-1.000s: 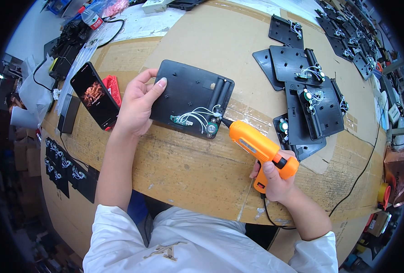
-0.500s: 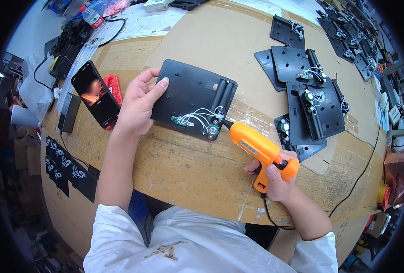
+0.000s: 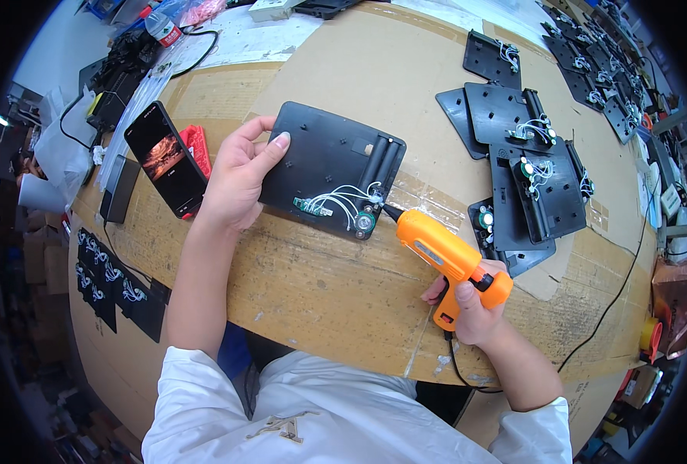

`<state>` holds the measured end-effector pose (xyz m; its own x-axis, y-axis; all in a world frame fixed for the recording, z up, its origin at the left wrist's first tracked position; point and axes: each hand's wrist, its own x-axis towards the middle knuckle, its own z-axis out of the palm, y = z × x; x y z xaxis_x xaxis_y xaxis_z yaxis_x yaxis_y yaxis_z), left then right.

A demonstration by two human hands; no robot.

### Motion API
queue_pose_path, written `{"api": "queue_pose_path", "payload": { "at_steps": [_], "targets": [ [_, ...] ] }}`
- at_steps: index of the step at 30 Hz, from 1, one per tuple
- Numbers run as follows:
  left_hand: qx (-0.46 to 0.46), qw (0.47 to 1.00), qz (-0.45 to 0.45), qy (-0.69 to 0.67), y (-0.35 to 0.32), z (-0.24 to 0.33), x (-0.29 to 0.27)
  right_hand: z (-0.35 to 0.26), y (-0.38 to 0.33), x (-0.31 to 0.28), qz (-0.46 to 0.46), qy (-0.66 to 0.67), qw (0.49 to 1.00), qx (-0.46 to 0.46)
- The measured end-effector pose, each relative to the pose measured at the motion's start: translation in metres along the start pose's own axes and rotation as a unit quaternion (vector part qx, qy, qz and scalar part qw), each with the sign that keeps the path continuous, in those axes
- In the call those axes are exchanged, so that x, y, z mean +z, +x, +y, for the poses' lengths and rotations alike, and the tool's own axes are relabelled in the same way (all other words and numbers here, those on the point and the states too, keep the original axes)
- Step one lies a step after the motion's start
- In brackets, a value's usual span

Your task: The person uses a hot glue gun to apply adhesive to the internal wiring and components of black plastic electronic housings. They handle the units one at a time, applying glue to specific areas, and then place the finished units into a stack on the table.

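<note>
Left hand: the bare left hand is clamped on the left edge of a flat black plastic panel, thumb on its face, most other fingers hidden behind.
Right hand: the bare right hand is wrapped around the handle of an orange plastic glue gun; trigger pressure cannot be told.
Panel: held tilted over the brown worktop, with thin white wires and a small round green-rimmed part near its lower right corner.
Black nozzle: at the panel's right edge by the wire ends; contact is unclear.
Just changed: panel and gun keep nearly the same pose together; the black phone's screen picture differs. Gluing seemingly continues at one spot.
</note>
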<state>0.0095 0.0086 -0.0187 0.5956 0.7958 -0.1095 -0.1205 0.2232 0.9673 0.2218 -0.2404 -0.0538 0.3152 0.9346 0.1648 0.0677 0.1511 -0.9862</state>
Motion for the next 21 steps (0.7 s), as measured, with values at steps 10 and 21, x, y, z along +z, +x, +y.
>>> {"api": "queue_pose_path", "payload": {
  "at_steps": [10, 21],
  "targets": [
    [-0.010, 0.999, -0.022, -0.022, 0.000, -0.001, -0.001, -0.001, 0.000, -0.003, -0.004, 0.014, 1.000, 0.012],
    [-0.015, 0.999, -0.033, -0.029, -0.002, 0.002, -0.003, 0.005, -0.005, 0.003, 0.012, 0.001, 1.000, -0.023]
  ]
}}
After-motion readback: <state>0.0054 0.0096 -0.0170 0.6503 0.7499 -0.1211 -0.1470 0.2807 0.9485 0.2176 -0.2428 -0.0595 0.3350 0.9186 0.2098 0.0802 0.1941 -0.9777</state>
